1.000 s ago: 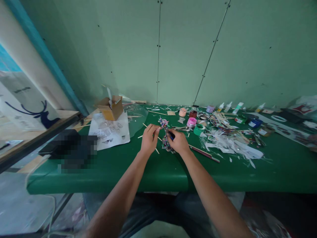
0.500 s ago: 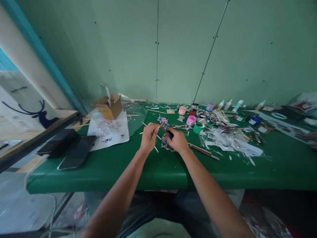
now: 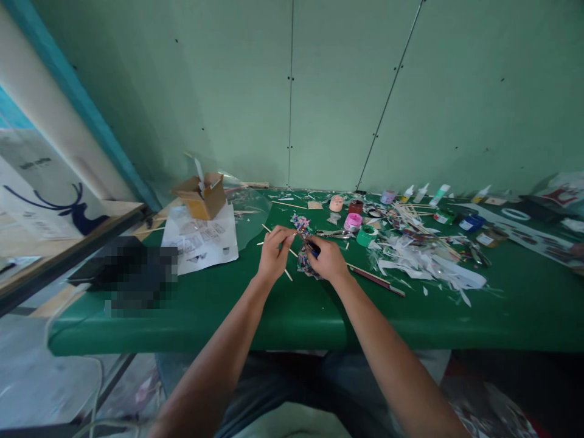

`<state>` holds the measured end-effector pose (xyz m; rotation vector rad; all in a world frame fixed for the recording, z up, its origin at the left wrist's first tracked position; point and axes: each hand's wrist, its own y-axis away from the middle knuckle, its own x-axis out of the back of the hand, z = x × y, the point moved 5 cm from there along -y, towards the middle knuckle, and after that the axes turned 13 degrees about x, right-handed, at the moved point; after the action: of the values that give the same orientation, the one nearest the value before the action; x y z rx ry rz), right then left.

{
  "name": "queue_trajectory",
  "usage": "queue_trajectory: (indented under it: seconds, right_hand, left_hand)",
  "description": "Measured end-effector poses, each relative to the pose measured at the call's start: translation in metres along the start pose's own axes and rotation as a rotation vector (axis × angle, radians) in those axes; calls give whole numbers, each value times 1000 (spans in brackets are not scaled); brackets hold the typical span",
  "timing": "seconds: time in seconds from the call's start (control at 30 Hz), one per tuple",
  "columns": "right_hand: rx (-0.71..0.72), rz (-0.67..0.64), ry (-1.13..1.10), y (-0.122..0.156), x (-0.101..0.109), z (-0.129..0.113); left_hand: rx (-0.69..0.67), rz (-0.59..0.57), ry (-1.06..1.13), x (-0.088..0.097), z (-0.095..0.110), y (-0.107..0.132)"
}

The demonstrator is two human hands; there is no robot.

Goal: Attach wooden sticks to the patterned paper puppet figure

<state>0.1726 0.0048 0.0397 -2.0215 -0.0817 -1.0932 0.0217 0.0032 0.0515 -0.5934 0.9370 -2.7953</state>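
Observation:
My left hand [image 3: 275, 248] is closed in a pinch, thumb against forefinger, at the middle of the table. A small pale tip shows at the fingertips, too small to name. Close beside it, my right hand [image 3: 328, 258] is wrapped round dark blue-handled pliers [image 3: 312, 247], whose jaws point toward the left fingertips. Small multicoloured scraps lie in one pile [image 3: 300, 222] beyond the hands and another pile [image 3: 306, 265] between them, partly hidden by the right hand. Thin wooden sticks [image 3: 288, 274] lie under and beside the left hand.
Metal pliers [image 3: 333, 233], a pink jar [image 3: 353, 222] and a green jar [image 3: 366, 235] stand or lie right of the hands. Farther right spreads a heap of paper scraps [image 3: 424, 261]. A cardboard box [image 3: 207, 198] sits on printed paper [image 3: 201, 243] at left. The green table [image 3: 205, 322] has a rounded front edge.
Both hands stay almost where they were, with the same grip. The view has shifted very slightly. A blurred patch now covers the dark devices at left.

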Motion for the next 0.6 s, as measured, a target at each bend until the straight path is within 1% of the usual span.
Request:
queue_trajectory:
  seconds: [0.27,0.47,0.6]
  right_hand:
    - [-4,5,-19,0,0,0]
    - [-23,-46,-5,0,0,0]
    - [-31,-54,-5,0,0,-1]
  left_hand:
    - [-2,-5,19,0,0,0]
    - [-1,-18,24,-1,1,0]
    - [3,-15,28,-1,0,0]
